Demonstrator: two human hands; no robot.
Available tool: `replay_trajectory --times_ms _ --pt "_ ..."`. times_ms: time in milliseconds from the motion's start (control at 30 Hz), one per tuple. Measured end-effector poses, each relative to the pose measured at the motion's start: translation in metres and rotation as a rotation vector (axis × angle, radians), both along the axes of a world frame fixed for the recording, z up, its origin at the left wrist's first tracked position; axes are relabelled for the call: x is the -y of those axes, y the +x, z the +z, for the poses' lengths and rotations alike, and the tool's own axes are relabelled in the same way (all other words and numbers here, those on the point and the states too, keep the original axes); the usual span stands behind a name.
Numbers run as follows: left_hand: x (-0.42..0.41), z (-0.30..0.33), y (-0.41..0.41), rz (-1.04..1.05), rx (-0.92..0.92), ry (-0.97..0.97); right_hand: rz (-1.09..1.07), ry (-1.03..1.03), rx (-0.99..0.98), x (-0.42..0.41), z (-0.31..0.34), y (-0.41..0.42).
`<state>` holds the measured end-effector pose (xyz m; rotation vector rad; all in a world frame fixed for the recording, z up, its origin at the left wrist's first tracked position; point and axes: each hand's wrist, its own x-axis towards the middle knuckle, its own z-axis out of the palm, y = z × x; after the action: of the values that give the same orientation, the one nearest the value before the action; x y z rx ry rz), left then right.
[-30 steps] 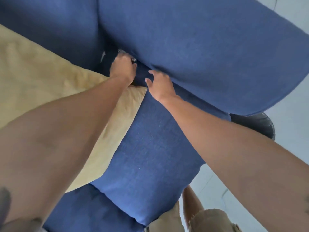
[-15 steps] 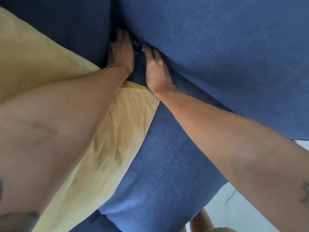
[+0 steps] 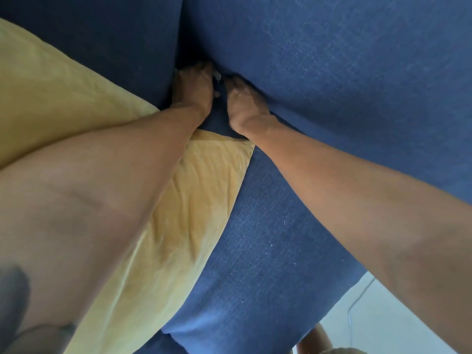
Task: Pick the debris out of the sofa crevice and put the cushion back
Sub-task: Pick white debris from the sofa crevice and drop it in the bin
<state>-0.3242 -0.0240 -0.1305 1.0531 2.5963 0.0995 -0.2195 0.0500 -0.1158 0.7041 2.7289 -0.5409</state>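
Sofa (image 3: 332, 72) fills most of the view, cut off on every side. Its blue cushion (image 3: 255, 251) runs lengthwise from the crevice (image 3: 219, 80) toward the viewer; a yellow pillow (image 3: 63, 98) overlaps its left side. Both hands reach into the crevice, fingertips buried. Left hand (image 3: 192, 88) lies flat; right hand (image 3: 245, 103) has knuckles bent. Pale debris (image 3: 217, 76) shows between them; whether either hand grips it cannot be told.

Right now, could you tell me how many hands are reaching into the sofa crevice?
2: the left hand beside the yellow cushion, the right hand against the blue armrest. Their fingertips are hidden.
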Motion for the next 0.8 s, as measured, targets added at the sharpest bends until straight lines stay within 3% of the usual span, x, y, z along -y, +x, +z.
replay_trajectory --times_ms 333,800 --pt "-0.007 -0.008 -0.002 -0.042 -0.084 -0.099 0.009 0.053 0.024 0.005 -0.010 0.003" --pt "-0.005 -0.003 0.005 -0.086 -0.141 -0.031 -0.112 -0.029 -0.064 0.005 -0.013 0.013"
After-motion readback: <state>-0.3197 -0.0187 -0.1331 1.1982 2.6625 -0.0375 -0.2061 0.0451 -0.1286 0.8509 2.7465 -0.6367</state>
